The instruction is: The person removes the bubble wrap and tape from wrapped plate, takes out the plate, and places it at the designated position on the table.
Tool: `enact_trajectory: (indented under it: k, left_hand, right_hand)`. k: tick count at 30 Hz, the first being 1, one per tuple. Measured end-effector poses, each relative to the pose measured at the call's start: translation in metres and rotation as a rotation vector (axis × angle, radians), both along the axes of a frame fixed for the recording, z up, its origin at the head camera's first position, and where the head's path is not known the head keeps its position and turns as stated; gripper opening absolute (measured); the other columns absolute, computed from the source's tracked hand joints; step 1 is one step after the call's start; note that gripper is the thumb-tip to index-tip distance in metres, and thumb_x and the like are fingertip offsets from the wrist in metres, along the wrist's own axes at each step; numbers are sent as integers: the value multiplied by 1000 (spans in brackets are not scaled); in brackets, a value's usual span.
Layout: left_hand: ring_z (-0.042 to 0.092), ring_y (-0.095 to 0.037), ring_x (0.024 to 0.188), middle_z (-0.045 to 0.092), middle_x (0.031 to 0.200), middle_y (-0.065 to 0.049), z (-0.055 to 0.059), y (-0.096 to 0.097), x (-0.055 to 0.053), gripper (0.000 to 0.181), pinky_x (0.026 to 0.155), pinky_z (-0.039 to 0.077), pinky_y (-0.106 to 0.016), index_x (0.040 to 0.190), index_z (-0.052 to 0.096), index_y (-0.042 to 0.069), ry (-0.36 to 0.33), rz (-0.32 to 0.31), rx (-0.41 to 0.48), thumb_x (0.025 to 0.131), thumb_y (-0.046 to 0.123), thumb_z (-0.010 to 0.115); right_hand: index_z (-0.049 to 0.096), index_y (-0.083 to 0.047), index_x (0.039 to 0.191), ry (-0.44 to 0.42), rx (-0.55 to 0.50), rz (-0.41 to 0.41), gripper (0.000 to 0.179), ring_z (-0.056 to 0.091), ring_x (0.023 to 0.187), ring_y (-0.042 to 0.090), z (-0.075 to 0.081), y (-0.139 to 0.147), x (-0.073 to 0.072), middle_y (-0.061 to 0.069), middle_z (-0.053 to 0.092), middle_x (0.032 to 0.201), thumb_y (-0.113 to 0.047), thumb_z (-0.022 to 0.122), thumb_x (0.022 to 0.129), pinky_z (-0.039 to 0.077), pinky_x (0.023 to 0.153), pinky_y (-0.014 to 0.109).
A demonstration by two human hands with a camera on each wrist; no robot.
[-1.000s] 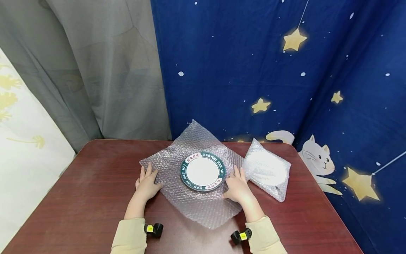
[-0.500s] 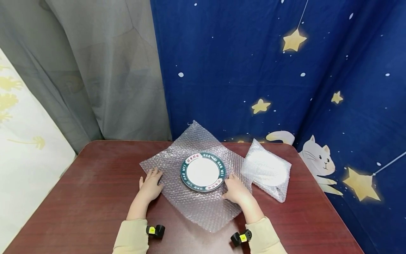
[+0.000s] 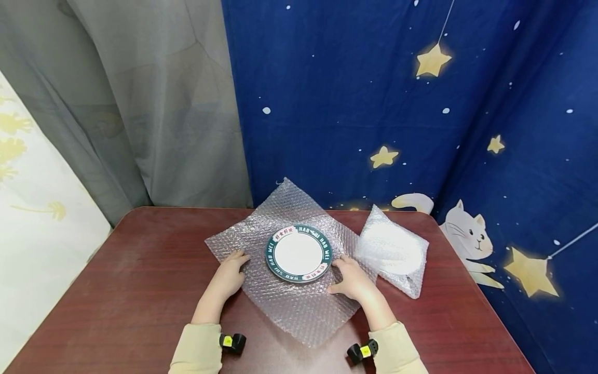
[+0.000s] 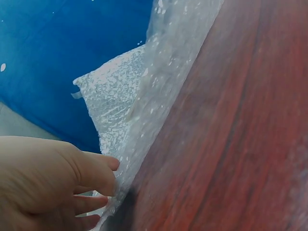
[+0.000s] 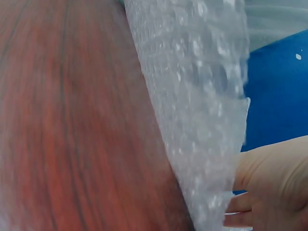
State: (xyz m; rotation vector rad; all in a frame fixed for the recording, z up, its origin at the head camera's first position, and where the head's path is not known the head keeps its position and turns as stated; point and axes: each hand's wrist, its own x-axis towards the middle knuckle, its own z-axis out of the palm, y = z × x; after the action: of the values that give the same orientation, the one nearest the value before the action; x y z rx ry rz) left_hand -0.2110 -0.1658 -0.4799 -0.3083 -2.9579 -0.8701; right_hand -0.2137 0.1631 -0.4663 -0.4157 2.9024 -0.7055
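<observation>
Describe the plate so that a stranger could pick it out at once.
Start with the reddish-brown table and find the diamond of clear bubble wrap spread between the left hand and the right hand. The plate lies face up on that wrap. Its dark green, lettered rim around a white centre sets it apart from the whitish wrapped package to the right.
</observation>
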Motion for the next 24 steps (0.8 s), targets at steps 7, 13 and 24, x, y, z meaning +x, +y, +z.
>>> enact_trajectory:
  k: [7, 13, 24]
  left_hand:
    - [45, -44, 117, 55, 120, -25, -1, 8, -1, 47, 97, 36, -57, 119, 63, -6, 55, 37, 28, 73, -11, 58]
    - [55, -26, 86, 57, 89, -9, -2, 19, -1, 43, 77, 46, -43, 118, 62, -7, 36, 13, 120, 75, -3, 61]
    - [50, -13, 58, 50, 64, 1, -1, 35, -2, 42, 62, 45, -33, 126, 55, -10, -83, 95, 353, 88, 6, 59]
  right_hand:
    - [56, -1, 129, 35, 12, -1, 76, 35, 129, 42, -5, 7, -2, 23, 46, 137, -31, 87, 66, 30, 102, 58]
    - [54, -2, 132, 32, -10, 5, 80, 33, 130, 42, -7, 10, -4, 23, 44, 138, -34, 87, 67, 28, 103, 60]
    - [55, -3, 132, 30, -28, 11, 79, 30, 132, 44, -7, 13, -3, 24, 42, 140, -35, 86, 67, 25, 103, 61]
